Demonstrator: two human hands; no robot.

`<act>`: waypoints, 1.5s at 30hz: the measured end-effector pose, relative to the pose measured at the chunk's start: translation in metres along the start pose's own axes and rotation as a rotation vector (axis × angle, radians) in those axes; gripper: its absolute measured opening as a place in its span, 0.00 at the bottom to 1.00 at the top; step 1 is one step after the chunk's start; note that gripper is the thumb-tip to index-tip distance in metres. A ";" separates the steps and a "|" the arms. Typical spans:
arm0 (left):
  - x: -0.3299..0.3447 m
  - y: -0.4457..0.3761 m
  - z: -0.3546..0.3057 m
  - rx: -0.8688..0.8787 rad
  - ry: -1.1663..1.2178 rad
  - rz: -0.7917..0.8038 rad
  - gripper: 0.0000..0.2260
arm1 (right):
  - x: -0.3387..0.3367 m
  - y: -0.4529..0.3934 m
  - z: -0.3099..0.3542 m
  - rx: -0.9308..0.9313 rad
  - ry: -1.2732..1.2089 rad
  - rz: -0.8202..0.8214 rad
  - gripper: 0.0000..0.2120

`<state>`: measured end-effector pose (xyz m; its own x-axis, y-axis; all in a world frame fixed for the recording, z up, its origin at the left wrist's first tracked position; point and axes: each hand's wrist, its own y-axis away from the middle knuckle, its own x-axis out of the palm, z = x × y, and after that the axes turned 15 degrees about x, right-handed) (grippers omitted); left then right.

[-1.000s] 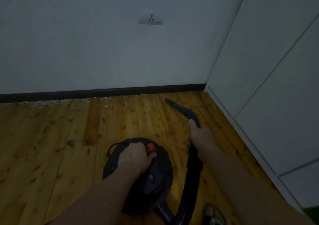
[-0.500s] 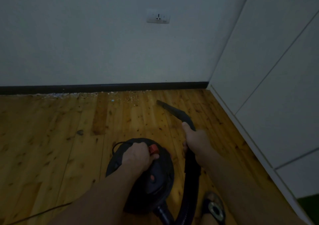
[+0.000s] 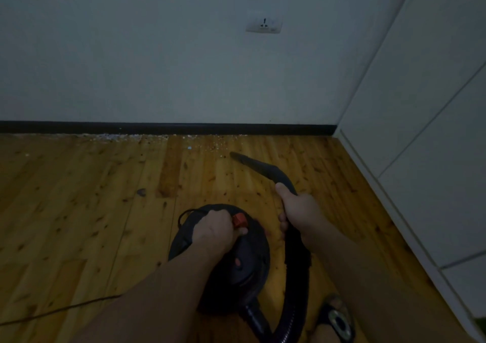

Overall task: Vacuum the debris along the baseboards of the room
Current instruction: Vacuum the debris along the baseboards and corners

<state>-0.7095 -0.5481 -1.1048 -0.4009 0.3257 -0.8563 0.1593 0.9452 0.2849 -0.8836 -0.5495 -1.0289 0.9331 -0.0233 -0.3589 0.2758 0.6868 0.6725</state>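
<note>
The right hand (image 3: 299, 211) is gripping the crevice nozzle (image 3: 256, 165), the left hand (image 3: 214, 231) is clutching the canister vacuum (image 3: 244, 258) handle; tip ideally skimming low into debris (image 3: 147, 138) beyond it, hugging the baseboard (image 3: 168, 128).

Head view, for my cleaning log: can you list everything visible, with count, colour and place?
vacuum canister: one, black with a red knob, on the floor in the near centre
nozzle: one, black, tip pointing at the debris near the baseboard
hose: one, black, looping from the canister up to the nozzle
debris: many pale specks, along the baseboard foot
baseboard: one, black, at the bottom of the far wall
floor: wooden, yellow-brown planks
wall socket: one, white, on the far wall
cabinet: white panels, right side
cord: one, dark, across the floor lower left
sandalled foot: one, bottom right
left hand: grips the canister top
right hand: holds the nozzle's handle
</note>
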 end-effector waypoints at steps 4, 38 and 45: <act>0.001 0.002 0.002 -0.007 0.009 -0.009 0.20 | 0.002 0.008 0.000 0.016 -0.004 0.031 0.26; -0.028 0.016 0.067 -0.099 -0.017 -0.108 0.21 | 0.090 0.003 0.039 -0.008 0.021 0.164 0.25; -0.029 0.013 0.073 -0.108 -0.025 -0.118 0.20 | 0.104 -0.007 0.045 -0.014 0.033 0.153 0.27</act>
<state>-0.6296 -0.5466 -1.1073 -0.3884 0.2127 -0.8966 0.0143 0.9743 0.2250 -0.7784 -0.5894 -1.0420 0.9558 0.1064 -0.2741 0.1273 0.6908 0.7118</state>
